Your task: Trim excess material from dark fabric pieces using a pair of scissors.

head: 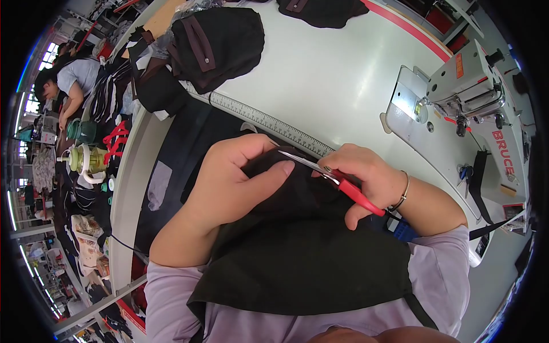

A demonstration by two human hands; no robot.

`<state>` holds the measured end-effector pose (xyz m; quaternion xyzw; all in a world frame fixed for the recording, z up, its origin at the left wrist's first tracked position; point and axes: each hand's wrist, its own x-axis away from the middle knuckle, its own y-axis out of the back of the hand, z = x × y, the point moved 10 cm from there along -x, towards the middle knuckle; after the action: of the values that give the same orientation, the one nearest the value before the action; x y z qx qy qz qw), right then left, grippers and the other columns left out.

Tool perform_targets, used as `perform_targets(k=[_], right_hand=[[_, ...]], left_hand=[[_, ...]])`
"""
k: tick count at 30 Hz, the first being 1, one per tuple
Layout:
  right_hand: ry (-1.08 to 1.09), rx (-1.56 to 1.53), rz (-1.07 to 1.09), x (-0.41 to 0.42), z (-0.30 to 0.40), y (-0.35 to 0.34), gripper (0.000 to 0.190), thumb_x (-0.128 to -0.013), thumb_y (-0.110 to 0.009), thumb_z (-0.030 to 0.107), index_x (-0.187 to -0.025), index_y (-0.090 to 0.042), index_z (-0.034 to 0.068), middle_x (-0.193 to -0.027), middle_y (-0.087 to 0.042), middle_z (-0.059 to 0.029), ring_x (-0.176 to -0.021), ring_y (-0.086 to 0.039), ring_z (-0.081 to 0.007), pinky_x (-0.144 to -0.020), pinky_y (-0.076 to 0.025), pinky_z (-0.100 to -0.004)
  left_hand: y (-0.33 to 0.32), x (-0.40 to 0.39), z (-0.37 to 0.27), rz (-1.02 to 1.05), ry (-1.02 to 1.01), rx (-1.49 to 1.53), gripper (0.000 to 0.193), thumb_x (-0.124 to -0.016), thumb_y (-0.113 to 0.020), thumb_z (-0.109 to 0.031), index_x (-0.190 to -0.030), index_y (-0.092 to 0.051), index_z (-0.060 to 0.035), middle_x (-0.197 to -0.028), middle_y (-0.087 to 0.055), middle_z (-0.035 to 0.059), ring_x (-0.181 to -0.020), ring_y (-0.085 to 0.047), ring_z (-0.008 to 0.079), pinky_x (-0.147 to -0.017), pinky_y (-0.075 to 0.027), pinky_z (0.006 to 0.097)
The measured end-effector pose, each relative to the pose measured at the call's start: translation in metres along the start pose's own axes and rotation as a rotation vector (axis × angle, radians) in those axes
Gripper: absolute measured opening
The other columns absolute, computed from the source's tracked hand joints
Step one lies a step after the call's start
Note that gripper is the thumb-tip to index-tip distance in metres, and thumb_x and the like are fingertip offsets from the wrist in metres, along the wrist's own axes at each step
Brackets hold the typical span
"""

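Note:
My left hand (240, 180) pinches dark brown fabric (271, 157) between its thumb and fingers, just past the table's front edge. In my right hand (371, 173) is a pair of red-handled scissors (358, 196). Their metal blades point left, with the tips over the fabric close to my left thumb. The blades look together or nearly so. Below both hands spreads a dark apron (317, 261) worn over my chest; where the held fabric ends against it is hard to tell. My fingers hide part of the fabric.
A ruler strip (266, 120) runs along the edge of the white table (317, 73). Dark fabric pieces with a zipper (227, 47) lie at the back left. A sewing machine (467, 90) stands right, near blue-handled snips (465, 173). A person (75, 81) works at far left.

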<state>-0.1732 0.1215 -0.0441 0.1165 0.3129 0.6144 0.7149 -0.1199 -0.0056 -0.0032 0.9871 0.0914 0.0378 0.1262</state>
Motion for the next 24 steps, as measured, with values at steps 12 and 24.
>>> perform_targets(k=[12,24], right_hand=[[0.020,-0.011,-0.024,0.000,0.006,0.007,0.090,-0.050,-0.074,0.066,-0.107,-0.056,-0.001,-0.096,-0.065,-0.0081,-0.070,-0.053,-0.0231,-0.067,-0.043,-0.0313],[0.021,-0.031,0.021,0.000,0.005,0.006,0.089,-0.049,-0.078,0.061,-0.108,-0.056,-0.001,-0.095,-0.066,-0.0085,-0.068,-0.052,-0.0220,-0.064,-0.043,-0.0310]], left_hand=[[0.004,-0.003,0.002,0.123,0.036,0.018,0.010,-0.078,-0.067,-0.006,-0.080,-0.062,0.0019,-0.065,-0.055,-0.0015,-0.062,-0.047,0.0038,-0.054,-0.038,0.0211],[0.009,-0.002,-0.004,0.240,0.087,-0.158,0.014,-0.078,-0.067,-0.012,-0.080,-0.063,0.0005,-0.062,-0.053,0.0002,-0.056,-0.042,0.0040,-0.049,-0.035,0.0224]])
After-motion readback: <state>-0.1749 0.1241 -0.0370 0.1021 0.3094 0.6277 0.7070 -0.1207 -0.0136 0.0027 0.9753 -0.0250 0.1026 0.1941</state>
